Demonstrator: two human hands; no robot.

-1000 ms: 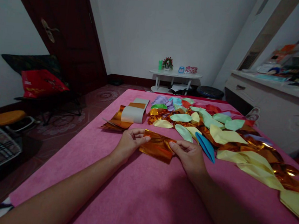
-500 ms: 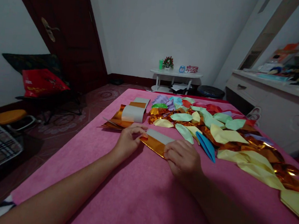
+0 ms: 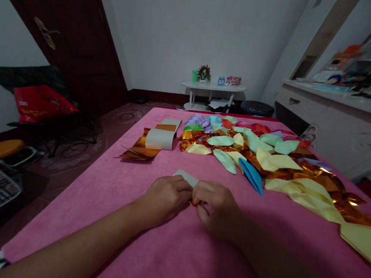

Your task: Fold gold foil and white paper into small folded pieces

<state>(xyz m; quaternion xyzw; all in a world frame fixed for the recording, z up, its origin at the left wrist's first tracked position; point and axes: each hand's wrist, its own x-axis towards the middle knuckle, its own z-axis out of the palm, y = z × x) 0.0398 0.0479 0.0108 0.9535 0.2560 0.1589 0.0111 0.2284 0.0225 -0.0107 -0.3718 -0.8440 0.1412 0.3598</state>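
My left hand and my right hand meet over the pink-covered table, fingers closed on one sheet of gold foil paper. Its pale grey back shows beyond my knuckles, and a sliver of the gold side shows between the hands. My fingers cover most of the sheet. Farther off to the left lies a loose stack of gold foil sheets, with a curled grey-backed one on it. Near my right hand, a folded blue paper piece rests at the edge of a pile of folded papers.
Folded yellow, mint green and gold foil papers spread across the table's right side. Behind the table stands a small white table with a plant. A red bag sits on a chair at left; a white cabinet stands at right.
Both hands have come together and nearer to me along the sheet, hiding most of its gold side. My left hand has moved right, away from the stack. The view has shifted slightly.
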